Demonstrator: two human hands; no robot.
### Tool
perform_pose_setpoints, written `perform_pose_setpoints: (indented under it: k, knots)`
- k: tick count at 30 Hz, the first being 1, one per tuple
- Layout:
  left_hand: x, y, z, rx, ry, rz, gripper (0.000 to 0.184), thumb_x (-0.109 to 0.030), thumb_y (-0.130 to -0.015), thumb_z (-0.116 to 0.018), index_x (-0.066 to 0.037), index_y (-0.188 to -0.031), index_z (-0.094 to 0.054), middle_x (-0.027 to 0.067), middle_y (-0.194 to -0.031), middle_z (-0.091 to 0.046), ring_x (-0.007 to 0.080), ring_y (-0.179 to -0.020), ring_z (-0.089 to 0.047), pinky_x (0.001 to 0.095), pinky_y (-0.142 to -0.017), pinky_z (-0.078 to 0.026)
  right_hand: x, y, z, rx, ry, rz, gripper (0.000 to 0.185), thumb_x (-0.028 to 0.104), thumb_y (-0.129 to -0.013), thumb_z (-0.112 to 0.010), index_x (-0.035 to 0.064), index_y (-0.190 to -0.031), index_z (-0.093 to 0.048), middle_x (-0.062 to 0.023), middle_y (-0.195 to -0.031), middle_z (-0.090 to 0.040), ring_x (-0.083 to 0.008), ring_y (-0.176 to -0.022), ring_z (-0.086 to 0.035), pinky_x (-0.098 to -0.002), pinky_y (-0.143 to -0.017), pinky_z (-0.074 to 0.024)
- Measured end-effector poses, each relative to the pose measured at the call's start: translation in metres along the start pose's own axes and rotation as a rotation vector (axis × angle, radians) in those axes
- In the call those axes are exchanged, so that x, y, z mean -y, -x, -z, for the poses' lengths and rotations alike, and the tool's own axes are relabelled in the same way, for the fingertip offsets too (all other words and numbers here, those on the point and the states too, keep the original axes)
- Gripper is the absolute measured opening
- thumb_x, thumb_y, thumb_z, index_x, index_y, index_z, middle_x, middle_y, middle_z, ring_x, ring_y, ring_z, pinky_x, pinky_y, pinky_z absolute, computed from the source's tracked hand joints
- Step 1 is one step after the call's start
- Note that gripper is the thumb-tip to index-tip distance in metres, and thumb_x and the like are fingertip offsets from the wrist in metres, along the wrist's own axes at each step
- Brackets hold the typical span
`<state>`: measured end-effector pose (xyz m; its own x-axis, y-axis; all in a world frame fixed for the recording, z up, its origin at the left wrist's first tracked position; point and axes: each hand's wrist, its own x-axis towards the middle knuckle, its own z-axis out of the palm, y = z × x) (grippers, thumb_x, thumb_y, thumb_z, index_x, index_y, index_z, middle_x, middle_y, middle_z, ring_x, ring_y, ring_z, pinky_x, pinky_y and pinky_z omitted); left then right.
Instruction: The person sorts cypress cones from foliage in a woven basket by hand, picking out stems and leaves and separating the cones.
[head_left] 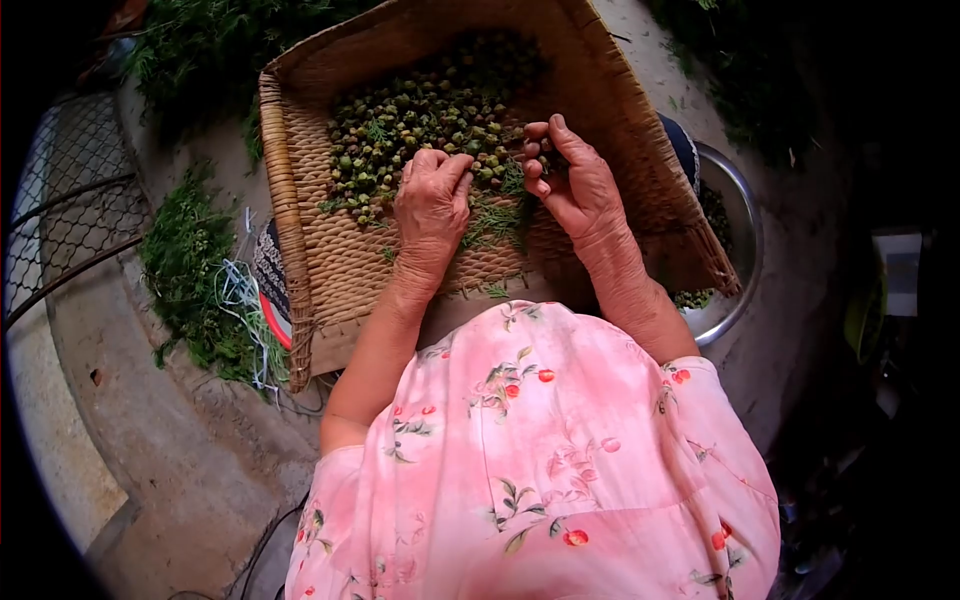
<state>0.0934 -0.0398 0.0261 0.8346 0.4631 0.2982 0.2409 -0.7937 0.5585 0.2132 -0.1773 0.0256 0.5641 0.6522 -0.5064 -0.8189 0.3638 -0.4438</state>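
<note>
- Green cones (415,125), small and knobbly, lie heaped just beyond and to the left of the left grip (432,195), inside a woven basket (335,270).
- Left grip: back turned up, fingers bent, thumb and forefinger brought together at the heap's near edge (whether a cone sits between them, I cannot tell).
- Right grip (578,180): just to the right of the other, the two apart, its fingers curled round a few of the cones.
- Feathery green sprigs (490,225) are strewn over the weave between the two grips and nearer the body.
- Pink flowered cloth (560,450) covers the person's body, below both grips; the forearms are bare.
- Metal rim (757,235) curves out from under the basket, to the right of the right grip, with more small green bits inside it.
- Leafy cuttings (190,275) and pale strings (240,300) lie on the ground (180,440) well to the left of the left grip.
</note>
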Motion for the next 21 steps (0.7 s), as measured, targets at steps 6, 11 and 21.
perform_pose_setpoints:
  k: [6, 11, 21]
  knots:
    - [-0.015, 0.01, 0.007, 0.133, -0.068, -0.102, 0.023, -0.009, -0.076, -0.067, -0.006, -0.098, -0.065, 0.0078, -0.091, -0.057, 0.0267, -0.086, -0.054, 0.0352, -0.074, -0.045, 0.0, 0.0, 0.003, 0.023, -0.005, 0.004, 0.027, 0.029, -0.091, -0.058, 0.0024, -0.095, -0.061, -0.0038, -0.075, -0.057, -0.0118, -0.06, -0.053, -0.0228, -0.048, -0.0398]
    - [-0.043, 0.036, -0.009, 0.261, 0.013, -0.46, 0.036, -0.014, -0.074, -0.066, -0.007, -0.109, -0.061, 0.0111, -0.12, -0.054, 0.0278, -0.111, -0.05, 0.0404, -0.094, -0.038, 0.006, -0.003, 0.005, -0.009, -0.078, 0.038, 0.024, 0.028, -0.092, -0.057, 0.0039, -0.094, -0.059, -0.0035, -0.077, -0.056, -0.0123, -0.061, -0.052, -0.0228, -0.048, -0.0385]
    - [-0.005, 0.035, 0.009, 0.086, 0.196, -0.262, 0.023, 0.01, -0.068, -0.057, 0.001, -0.089, -0.062, 0.0113, -0.094, -0.062, 0.0278, -0.086, -0.059, 0.0336, -0.076, -0.049, 0.003, -0.001, 0.003, -0.04, -0.015, 0.053, 0.025, 0.028, -0.093, -0.056, 0.0045, -0.098, -0.059, -0.0021, -0.078, -0.054, -0.0111, -0.063, -0.05, -0.0232, -0.051, -0.0381]
